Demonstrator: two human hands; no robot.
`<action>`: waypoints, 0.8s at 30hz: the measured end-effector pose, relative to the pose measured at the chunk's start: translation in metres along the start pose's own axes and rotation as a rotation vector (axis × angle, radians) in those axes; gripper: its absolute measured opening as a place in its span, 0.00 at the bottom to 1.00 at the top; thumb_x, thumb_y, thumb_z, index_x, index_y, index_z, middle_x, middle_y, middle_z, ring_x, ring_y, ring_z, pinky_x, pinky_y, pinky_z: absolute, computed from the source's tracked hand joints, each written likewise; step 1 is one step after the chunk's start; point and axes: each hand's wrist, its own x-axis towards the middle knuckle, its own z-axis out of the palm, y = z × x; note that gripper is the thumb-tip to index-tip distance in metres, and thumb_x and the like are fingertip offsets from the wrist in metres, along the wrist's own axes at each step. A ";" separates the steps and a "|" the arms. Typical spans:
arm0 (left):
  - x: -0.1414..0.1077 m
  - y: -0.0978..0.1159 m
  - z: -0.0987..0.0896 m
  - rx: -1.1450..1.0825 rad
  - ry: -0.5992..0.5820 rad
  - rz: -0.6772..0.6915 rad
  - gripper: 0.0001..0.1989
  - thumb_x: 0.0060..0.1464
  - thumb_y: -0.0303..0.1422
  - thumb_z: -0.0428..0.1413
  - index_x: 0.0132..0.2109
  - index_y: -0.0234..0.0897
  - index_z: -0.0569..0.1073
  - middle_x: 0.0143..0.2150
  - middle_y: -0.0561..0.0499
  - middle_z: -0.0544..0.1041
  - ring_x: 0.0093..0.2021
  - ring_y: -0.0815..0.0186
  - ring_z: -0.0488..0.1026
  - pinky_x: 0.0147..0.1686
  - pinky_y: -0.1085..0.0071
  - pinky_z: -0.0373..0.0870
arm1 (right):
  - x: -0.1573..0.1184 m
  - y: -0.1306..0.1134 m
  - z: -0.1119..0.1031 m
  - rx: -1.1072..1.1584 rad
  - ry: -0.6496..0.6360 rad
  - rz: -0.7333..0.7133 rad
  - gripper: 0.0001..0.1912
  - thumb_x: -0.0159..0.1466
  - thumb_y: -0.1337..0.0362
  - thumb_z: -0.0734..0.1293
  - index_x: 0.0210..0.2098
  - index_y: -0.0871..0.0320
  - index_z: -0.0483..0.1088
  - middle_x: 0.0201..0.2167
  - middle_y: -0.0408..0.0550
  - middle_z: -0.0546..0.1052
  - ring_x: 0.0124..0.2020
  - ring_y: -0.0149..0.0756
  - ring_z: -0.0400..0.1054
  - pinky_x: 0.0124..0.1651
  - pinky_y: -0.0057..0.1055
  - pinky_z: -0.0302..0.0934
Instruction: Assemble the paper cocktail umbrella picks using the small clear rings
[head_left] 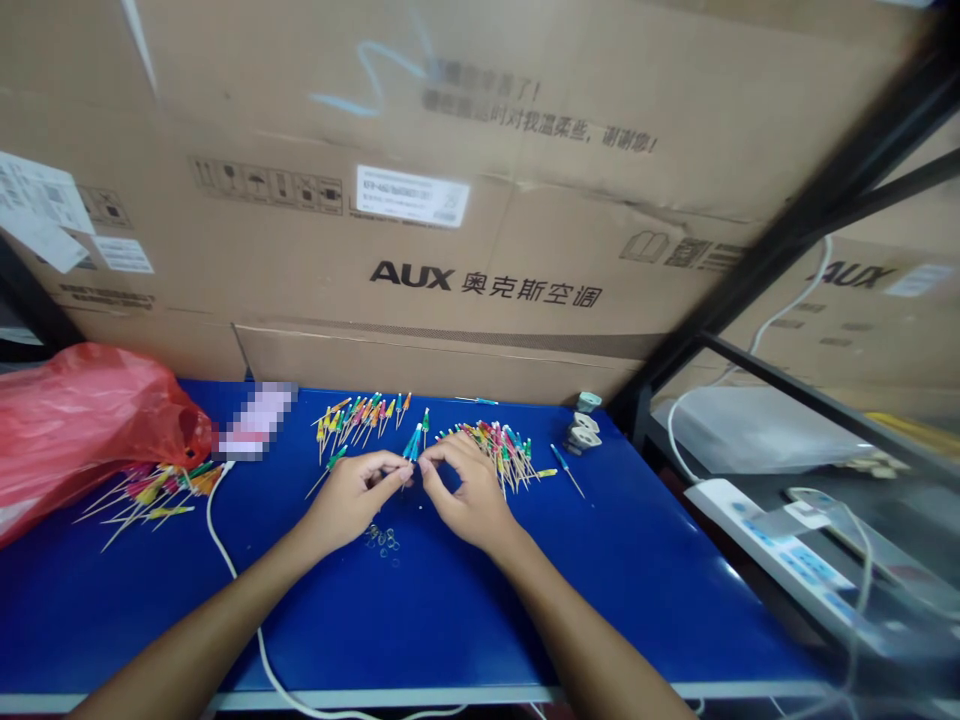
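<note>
Over the middle of the blue table, a folded blue paper cocktail umbrella (pixel 413 442) points upward between the fingertips of both hands. My left hand (pixel 352 498) pinches it low on its stick, thumb against forefinger. My right hand (pixel 474 492) is closed too, its thumb and fingertips meeting at the umbrella from the other side. Small clear rings (pixel 384 541) lie loose just below the hands. Behind my left hand is a row of folded colourful cocktail umbrellas (pixel 364 418). A denser pile of cocktail umbrellas (pixel 510 455) lies beside my right hand, partly covered by it.
At the left, a red plastic bag (pixel 97 430) sits by more cocktail umbrellas (pixel 150 492) and a phone (pixel 259 420) with a white cable (pixel 217 530). Small pale containers (pixel 583 432) stand back right. A big cardboard box (pixel 487 240) closes off the back; a power strip (pixel 780 555) lies right.
</note>
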 end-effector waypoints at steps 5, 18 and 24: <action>-0.001 -0.001 0.000 0.040 -0.018 0.002 0.15 0.61 0.43 0.57 0.44 0.37 0.81 0.29 0.52 0.79 0.23 0.69 0.67 0.23 0.74 0.59 | -0.001 0.000 0.001 0.020 0.007 -0.002 0.05 0.68 0.64 0.66 0.34 0.53 0.72 0.31 0.47 0.76 0.36 0.41 0.68 0.44 0.42 0.61; 0.002 -0.009 -0.003 0.150 0.086 0.002 0.16 0.63 0.44 0.55 0.43 0.37 0.80 0.26 0.53 0.76 0.22 0.69 0.66 0.23 0.74 0.58 | 0.001 0.001 -0.004 -0.017 0.039 -0.002 0.08 0.67 0.68 0.64 0.31 0.54 0.67 0.28 0.46 0.71 0.34 0.40 0.65 0.42 0.38 0.58; 0.002 -0.003 -0.003 0.107 0.039 0.033 0.16 0.65 0.43 0.53 0.44 0.37 0.79 0.33 0.51 0.80 0.23 0.69 0.68 0.25 0.74 0.62 | 0.001 -0.002 -0.004 -0.018 0.009 0.017 0.06 0.69 0.65 0.63 0.34 0.55 0.69 0.30 0.46 0.72 0.35 0.40 0.65 0.44 0.39 0.58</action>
